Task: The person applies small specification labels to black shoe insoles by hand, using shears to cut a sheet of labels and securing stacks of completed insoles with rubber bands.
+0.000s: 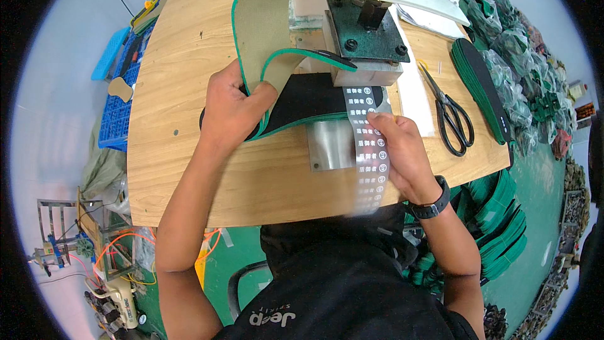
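My left hand [236,104] is closed round the near-left part of several shoe insoles. Two tan-faced insoles [261,16] with green edges stand up and bend away from the fingers. A black insole [302,97] lies lower, its right end on the metal plate [330,145] under the head of a press [368,31]. Between thumb and fingers, my right hand [406,151] pinches a clear strip of white printed labels [369,151]. The strip's upper end lies over the black insole just in front of the press block; its lower end hangs toward the table edge, blurred.
Black-handled scissors [454,119] and a stack of black and green insoles [478,82] lie right of white paper [412,88]. A blue crate [116,119] stands beyond the table's left edge. Bagged green pieces [516,50] are heaped at the right; more insoles [497,220] sit below the table.
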Available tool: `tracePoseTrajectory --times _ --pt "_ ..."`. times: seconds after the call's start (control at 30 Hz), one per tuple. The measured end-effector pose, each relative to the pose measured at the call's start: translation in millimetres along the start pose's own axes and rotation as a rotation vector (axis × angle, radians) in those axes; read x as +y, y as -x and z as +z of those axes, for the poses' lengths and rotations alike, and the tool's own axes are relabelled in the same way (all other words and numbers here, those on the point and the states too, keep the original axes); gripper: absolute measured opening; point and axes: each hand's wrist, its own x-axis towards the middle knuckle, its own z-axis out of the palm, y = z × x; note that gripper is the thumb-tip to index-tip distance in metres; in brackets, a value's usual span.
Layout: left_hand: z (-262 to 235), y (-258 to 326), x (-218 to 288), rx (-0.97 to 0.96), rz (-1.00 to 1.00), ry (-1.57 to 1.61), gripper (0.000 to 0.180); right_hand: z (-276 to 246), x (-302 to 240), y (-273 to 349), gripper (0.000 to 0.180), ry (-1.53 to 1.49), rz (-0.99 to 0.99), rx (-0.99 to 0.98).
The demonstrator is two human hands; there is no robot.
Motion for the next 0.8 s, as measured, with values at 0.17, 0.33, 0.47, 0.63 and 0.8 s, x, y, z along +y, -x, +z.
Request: tracePoseTrajectory --times 0.17,0.33,0.47,0.63,0.8 --pt "-1.5 -0.5 -0.8 -0.003 -0.042 -0.027 0.024 -2.0 -0.2 -3.2 0.016 -0.003 0.028 -0.001" --pt "1.5 -2.0 -0.6 -0.153 0.018 -0.229 0.041 1.4 -0.7 -2.6 0.02 0.058 0.034 0.014" --pt "9.3 -3.3 11.3 -0.254 0.179 -0.538 0.063 6.1 -6.3 -1.1 0.027 0.049 0.056 0.051" --pt "13.5 -1.9 7.0 -0.267 0.126 -0.629 0.07 -0.4 -7.5 -3.9 0.032 -0.168 0.068 -0.014" --pt "11.2 -3.9 12.4 -0.298 0.154 -0.577 0.072 -11.7 2.5 -4.8 0.025 0.067 -0.028 -0.065"
